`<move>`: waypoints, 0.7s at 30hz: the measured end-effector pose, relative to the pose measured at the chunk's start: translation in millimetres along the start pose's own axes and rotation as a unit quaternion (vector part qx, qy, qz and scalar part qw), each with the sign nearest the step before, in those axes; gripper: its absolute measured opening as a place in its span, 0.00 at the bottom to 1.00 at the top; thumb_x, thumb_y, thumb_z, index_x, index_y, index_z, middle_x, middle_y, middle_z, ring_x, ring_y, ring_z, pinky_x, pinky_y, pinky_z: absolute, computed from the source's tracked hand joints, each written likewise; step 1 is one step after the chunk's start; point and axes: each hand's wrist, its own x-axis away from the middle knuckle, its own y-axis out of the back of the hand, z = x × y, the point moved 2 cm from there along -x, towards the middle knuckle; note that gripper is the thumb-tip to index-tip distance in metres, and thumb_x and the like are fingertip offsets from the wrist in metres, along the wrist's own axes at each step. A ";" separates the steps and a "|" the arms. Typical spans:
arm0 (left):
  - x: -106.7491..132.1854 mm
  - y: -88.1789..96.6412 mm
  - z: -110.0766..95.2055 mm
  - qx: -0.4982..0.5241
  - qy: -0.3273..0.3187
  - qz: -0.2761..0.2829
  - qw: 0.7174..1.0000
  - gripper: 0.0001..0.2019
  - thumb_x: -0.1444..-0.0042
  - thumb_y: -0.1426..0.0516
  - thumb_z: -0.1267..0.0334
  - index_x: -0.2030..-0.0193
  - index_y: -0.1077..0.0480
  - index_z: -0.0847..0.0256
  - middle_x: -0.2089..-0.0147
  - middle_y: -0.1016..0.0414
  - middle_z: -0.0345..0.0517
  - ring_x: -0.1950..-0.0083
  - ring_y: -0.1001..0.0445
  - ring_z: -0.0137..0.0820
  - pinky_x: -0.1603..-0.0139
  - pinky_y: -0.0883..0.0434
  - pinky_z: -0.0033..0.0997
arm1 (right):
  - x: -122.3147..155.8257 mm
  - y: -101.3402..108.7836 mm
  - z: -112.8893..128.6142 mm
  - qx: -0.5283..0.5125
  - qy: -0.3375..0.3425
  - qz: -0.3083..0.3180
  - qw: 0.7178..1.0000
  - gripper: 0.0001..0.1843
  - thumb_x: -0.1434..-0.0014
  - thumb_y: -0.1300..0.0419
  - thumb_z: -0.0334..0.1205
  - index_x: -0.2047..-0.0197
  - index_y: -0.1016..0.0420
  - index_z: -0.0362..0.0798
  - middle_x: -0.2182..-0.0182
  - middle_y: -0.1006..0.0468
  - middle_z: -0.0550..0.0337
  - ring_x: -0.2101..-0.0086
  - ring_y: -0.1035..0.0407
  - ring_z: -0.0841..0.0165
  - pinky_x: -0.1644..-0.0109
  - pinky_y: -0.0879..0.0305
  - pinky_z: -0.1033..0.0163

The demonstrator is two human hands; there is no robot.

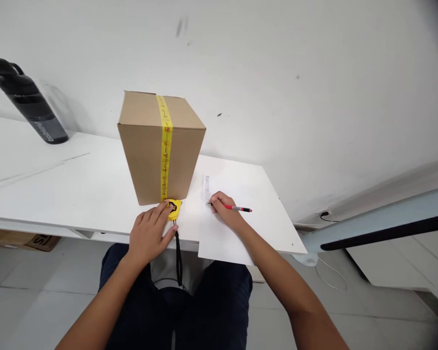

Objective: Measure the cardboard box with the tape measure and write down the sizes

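Observation:
My right hand [224, 208] is closed round a red pen [237, 208] with a black end. The pen's tip touches a white sheet of paper [219, 243], near handwriting along its upper left edge. My left hand [149, 231] lies on the desk edge with fingers stretched out and thumb apart. Its index fingertip rests on a yellow and black tape measure [174, 210], whose black wrist strap [178, 260] hangs over the edge. Right behind the tape measure stands a tall cardboard box [142, 160] with a strip of yellow printed tape [165, 155] down its front.
A dark water bottle [32, 104] stands on the left of the white desk [58, 180], against the wall. Below the desk at left lies another carton [22, 238]. To the right are a pale blue bar [383, 226] and a black plug with a cable [324, 214].

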 end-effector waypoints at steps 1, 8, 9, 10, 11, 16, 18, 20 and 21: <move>-0.5 -0.5 0.0 -0.002 0.000 -0.005 1.000 0.25 0.33 0.47 0.50 0.33 0.37 0.57 0.31 0.31 0.49 0.42 0.25 0.46 0.46 0.34 0.45 | 0.7 -0.1 0.9 0.016 -0.007 0.002 1.000 0.22 0.39 0.41 0.59 0.74 0.34 0.51 0.80 0.33 0.65 0.76 0.39 0.70 0.73 0.45 0.65; -3.7 -4.4 -0.5 -0.004 -0.009 -0.050 0.999 0.24 0.37 0.43 0.54 0.35 0.35 0.57 0.34 0.27 0.48 0.45 0.22 0.43 0.49 0.33 0.42 | 2.8 1.2 1.8 0.060 -0.035 0.006 0.998 0.24 0.40 0.41 0.50 0.80 0.45 0.52 0.80 0.39 0.65 0.77 0.45 0.70 0.73 0.52 0.63; -3.9 -4.7 -0.7 -0.006 -0.013 -0.053 0.998 0.24 0.37 0.43 0.55 0.36 0.35 0.57 0.35 0.27 0.48 0.45 0.22 0.43 0.50 0.32 0.42 | 2.4 1.1 1.6 0.064 -0.035 0.007 0.997 0.23 0.40 0.41 0.50 0.80 0.45 0.52 0.80 0.39 0.65 0.77 0.44 0.70 0.73 0.52 0.63; -4.2 -4.8 -0.9 -0.008 -0.014 -0.057 0.998 0.24 0.37 0.42 0.55 0.36 0.35 0.58 0.35 0.26 0.49 0.45 0.22 0.43 0.50 0.32 0.41 | 2.1 1.1 1.4 0.070 -0.035 0.006 0.997 0.23 0.40 0.41 0.49 0.80 0.45 0.52 0.79 0.38 0.64 0.77 0.45 0.70 0.73 0.52 0.63; -4.3 -4.9 -1.0 -0.011 -0.016 -0.059 0.998 0.24 0.37 0.42 0.55 0.36 0.35 0.58 0.35 0.26 0.49 0.45 0.22 0.43 0.50 0.32 0.41 | 1.9 1.0 1.2 0.076 -0.036 0.004 0.996 0.23 0.40 0.41 0.49 0.80 0.45 0.52 0.79 0.38 0.64 0.77 0.45 0.70 0.74 0.53 0.63; -4.6 -4.4 -2.0 -0.011 -0.020 -0.068 0.997 0.22 0.38 0.42 0.56 0.38 0.33 0.59 0.36 0.25 0.50 0.45 0.22 0.42 0.50 0.32 0.40 | 2.0 1.2 0.4 0.095 -0.038 0.014 0.995 0.23 0.40 0.41 0.48 0.80 0.48 0.51 0.80 0.39 0.65 0.77 0.46 0.72 0.74 0.52 0.63; -4.5 -4.2 -2.2 -0.008 -0.019 -0.070 0.997 0.22 0.38 0.42 0.56 0.39 0.33 0.60 0.37 0.25 0.50 0.45 0.22 0.42 0.49 0.31 0.40 | 2.1 1.5 -0.2 0.101 -0.030 0.022 0.994 0.23 0.40 0.41 0.49 0.80 0.45 0.51 0.79 0.36 0.64 0.77 0.43 0.71 0.73 0.50 0.63; -4.4 -4.3 -2.0 -0.007 -0.017 -0.072 0.997 0.21 0.38 0.42 0.57 0.40 0.33 0.60 0.37 0.25 0.50 0.45 0.22 0.41 0.49 0.31 0.40 | 2.2 1.8 -0.7 0.102 -0.026 0.021 0.994 0.22 0.40 0.42 0.49 0.80 0.44 0.51 0.78 0.35 0.63 0.76 0.41 0.70 0.73 0.49 0.63; -4.3 -4.4 -1.9 -0.007 -0.016 -0.071 0.997 0.21 0.38 0.42 0.57 0.40 0.33 0.60 0.37 0.25 0.50 0.45 0.21 0.41 0.49 0.31 0.40 | 2.4 1.7 -0.7 0.101 -0.026 0.023 0.994 0.22 0.40 0.42 0.49 0.80 0.43 0.51 0.78 0.35 0.63 0.76 0.41 0.70 0.73 0.48 0.63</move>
